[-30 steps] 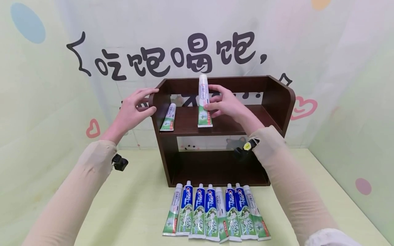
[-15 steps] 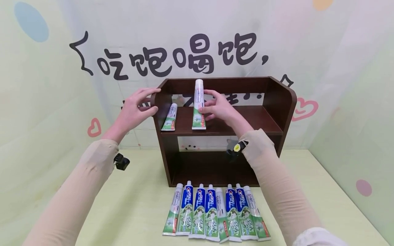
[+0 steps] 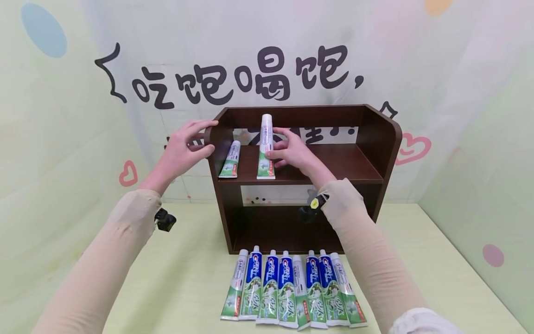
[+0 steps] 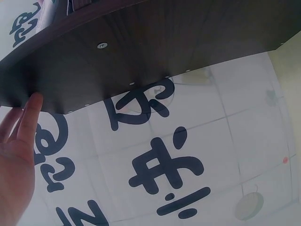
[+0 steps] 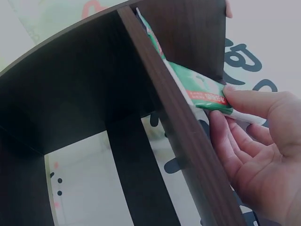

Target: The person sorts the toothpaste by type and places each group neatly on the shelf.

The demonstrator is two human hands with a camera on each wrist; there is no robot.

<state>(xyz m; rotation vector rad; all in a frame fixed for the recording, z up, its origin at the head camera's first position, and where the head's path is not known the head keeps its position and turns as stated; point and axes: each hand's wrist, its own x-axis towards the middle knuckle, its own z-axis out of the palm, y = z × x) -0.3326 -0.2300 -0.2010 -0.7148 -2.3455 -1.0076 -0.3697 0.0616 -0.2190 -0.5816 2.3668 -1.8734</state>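
Note:
My right hand point(image 3: 294, 150) pinches a white and green toothpaste tube point(image 3: 266, 147) between thumb and fingers. Cap up, the tube stands nearly upright over the upper shelf of a dark brown two-tier rack point(image 3: 333, 160). In the right wrist view its flat crimped end point(image 5: 183, 87) is right at the shelf's front edge. To its left, a second white and green tube point(image 3: 231, 160) leans in the shelf's left corner. My left hand point(image 3: 183, 144) rests its fingertips on the outside of the rack's left side panel point(image 4: 141, 52), thumb and fingers spread.
On the table point(image 3: 187, 278) before the rack lies a row of several toothpaste tubes, some blue and green point(image 3: 270, 287), others white and green point(image 3: 235, 285). The lower shelf point(image 3: 283, 227) is behind them. A printed cloth wall point(image 3: 167, 37) stands close behind the rack.
My right hand has carried the tube left and slightly down, toward the tube in the corner. My left hand keeps its place at the side panel.

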